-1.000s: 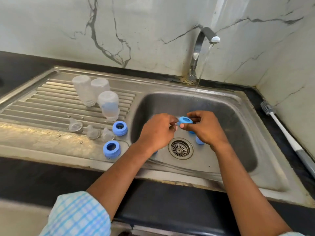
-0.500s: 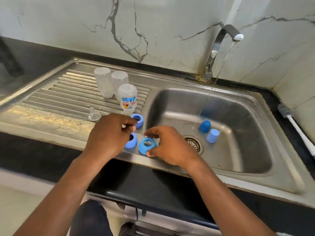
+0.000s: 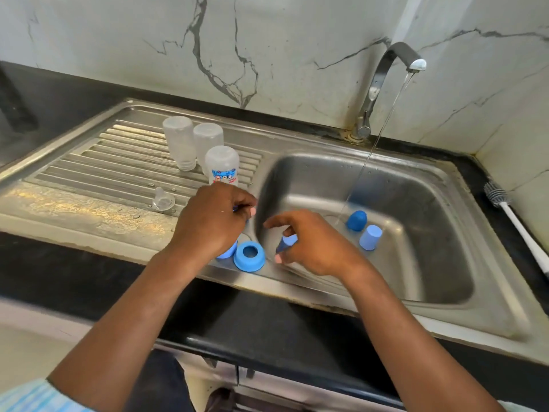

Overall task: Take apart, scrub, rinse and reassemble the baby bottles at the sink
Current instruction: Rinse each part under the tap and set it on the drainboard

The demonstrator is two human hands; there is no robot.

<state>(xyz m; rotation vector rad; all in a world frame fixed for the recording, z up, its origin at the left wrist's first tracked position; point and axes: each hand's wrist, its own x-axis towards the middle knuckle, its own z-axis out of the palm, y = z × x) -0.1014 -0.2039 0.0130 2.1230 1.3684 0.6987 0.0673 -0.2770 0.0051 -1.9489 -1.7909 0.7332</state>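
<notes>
The right hand [image 3: 309, 248] pinches a blue piece [image 3: 287, 244] — left hand [image 3: 212, 223] curled, grip hidden

Blue collar ring [image 3: 249, 256]; dark blue cap [image 3: 356, 220]; pale blue cap [image 3: 370, 237]; blue piece [image 3: 287, 242]; white marble wall [image 3: 297, 40], grey veins; light blue checked sleeve [image 3: 26, 396].

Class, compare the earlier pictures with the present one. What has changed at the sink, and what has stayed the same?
The left hand and right hand carried the ring from the basin to the front rim; the right let go and now pinches a small blue piece. Bottles, two caps and the running tap stayed.
</notes>
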